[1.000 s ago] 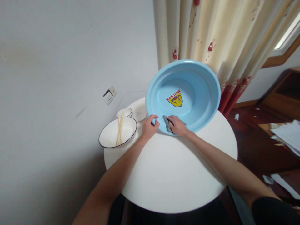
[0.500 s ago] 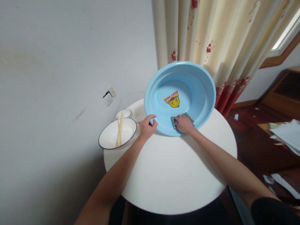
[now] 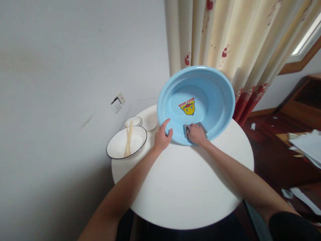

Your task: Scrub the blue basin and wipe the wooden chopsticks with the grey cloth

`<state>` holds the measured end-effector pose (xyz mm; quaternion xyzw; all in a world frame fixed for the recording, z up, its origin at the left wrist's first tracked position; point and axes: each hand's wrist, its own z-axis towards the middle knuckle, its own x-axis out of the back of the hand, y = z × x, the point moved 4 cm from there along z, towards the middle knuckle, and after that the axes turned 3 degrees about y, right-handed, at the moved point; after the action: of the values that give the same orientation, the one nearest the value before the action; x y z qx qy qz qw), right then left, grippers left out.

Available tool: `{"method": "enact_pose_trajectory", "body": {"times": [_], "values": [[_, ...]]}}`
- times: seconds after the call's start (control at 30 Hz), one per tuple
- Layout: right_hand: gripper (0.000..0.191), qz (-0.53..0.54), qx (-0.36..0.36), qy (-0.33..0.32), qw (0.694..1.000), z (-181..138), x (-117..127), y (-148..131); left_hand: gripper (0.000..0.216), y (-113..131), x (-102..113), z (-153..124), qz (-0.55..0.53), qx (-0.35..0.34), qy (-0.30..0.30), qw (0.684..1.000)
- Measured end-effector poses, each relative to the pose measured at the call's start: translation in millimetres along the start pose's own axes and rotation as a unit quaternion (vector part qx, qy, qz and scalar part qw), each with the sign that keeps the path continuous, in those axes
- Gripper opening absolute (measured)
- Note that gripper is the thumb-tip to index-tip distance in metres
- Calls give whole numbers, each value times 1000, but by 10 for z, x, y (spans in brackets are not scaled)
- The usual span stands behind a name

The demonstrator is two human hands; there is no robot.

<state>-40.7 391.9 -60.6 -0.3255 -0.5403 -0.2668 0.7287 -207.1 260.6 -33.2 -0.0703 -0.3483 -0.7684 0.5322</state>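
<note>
Washbasin position: the pale-blue plastic washbasin (image 3: pixel 197 92) sits at twelve o'clock on the round white table (image 3: pixel 188 184), tilted, its mouth facing the person.
Washbasin handling: judged light for its bulk, stiff with slight flex, unlikely to shatter; smooth walls probably slippery if wet (no water can be made out).
Hold point: the rolled rim, best pinched at eight or four o'clock; tilted like this, it probably needs steadying.
Left hand: at the rim's seven-to-eight o'clock, thumb and forefinger parted, not clenched (image 3: pixel 162 136); firm contact cannot be confirmed.
Right hand: fingers curled around the grey cloth, inside the basin near six o'clock (image 3: pixel 197 134).
Grey cloth: soft, limp, ragged-edged (image 3: pixel 202 127); bunches readily, best held as a wad.
Duck print: yellow figure with red "MEET DUCK" lettering, upside down, on the round base (image 3: pixel 189 109).
Tableware: at ten o'clock, a glossy white dark-rimmed bowl (image 3: pixel 119 144), probably ceramic and breakable, holding slim pale chopsticks (image 3: pixel 128 140); a small bowl (image 3: pixel 132 121) and white saucer (image 3: pixel 149 125) toward eleven.
Curtain: cream folded fabric with red blossoms, beyond the basin toward one o'clock (image 3: pixel 210 30).
</note>
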Motion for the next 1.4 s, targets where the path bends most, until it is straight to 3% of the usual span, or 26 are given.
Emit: {"method": "enact_pose_trajectory", "body": {"times": [0.23,0.37,0.47,0.73,0.9,1.03,1.4], "values": [[46,92,82,-4,992,-26,-2,-159,47,-59,-68,-1,-11,-13,-4,1000],[48,183,145,32,972,-68,4,-330,46,-92,-75,2,-13,-20,4,1000],[47,202,153,45,966,-84,-6,-366,46,-102,-78,4,-8,-14,4,1000],[47,136,128,18,982,-22,-18,-279,46,-96,-78,18,-16,-13,7,1000],[46,31,94,-30,995,19,8,-45,47,-90,-62,24,-15,-8,3,1000],[44,-49,55,-31,997,22,56,131,48,-88,-45,21,-7,18,-3,1000],[42,-51,38,-24,998,16,44,100,45,-60,-27,20,-7,4,2,1000]]}}
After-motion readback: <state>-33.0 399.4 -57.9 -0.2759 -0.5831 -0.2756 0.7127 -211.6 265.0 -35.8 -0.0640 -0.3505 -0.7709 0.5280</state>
